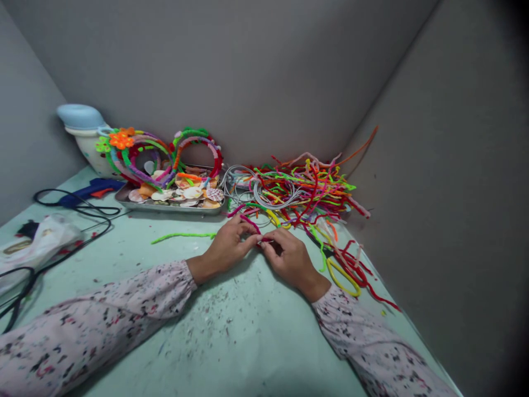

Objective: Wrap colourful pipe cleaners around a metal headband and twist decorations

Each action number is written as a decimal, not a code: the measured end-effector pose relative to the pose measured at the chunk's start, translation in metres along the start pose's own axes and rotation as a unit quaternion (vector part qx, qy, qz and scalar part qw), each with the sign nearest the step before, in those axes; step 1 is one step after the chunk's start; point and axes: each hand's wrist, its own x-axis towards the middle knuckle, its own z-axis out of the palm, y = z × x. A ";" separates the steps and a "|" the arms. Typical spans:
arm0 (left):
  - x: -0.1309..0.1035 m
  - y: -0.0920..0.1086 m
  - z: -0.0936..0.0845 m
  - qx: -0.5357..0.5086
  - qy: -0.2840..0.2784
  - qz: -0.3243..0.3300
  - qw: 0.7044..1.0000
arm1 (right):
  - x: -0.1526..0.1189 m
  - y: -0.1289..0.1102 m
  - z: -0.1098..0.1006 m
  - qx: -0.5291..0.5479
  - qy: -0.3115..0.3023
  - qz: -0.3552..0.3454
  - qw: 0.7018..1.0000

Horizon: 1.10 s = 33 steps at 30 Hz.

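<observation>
A magenta pipe cleaner runs between my two hands above the table. My left hand is closed on it, thumb and fingers pinched near its middle. The fingertips of my right hand pinch its lower end, touching the tips of my left hand. What exactly lies between the fingertips is too small to make out. A bright green pipe cleaner lies on the table with one end against my left hand. Beyond my right hand are more loose pipe cleaners and yellow-handled scissors.
At the back, a metal tray holds shells and colourful wrapped headbands. Beside it lie coiled grey wire and a heap of pipe cleaners. At left are a blue glue gun, its black cord, a plastic bag and a blue-lidded container.
</observation>
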 end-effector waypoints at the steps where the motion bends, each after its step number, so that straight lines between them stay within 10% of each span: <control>1: 0.000 0.000 0.000 -0.004 -0.002 0.004 1.000 | 0.000 0.000 0.000 -0.003 0.001 0.002 1.000; 33: 0.001 0.007 0.000 -0.021 -0.036 -0.014 0.999 | -0.002 -0.003 0.001 -0.023 -0.016 -0.016 0.999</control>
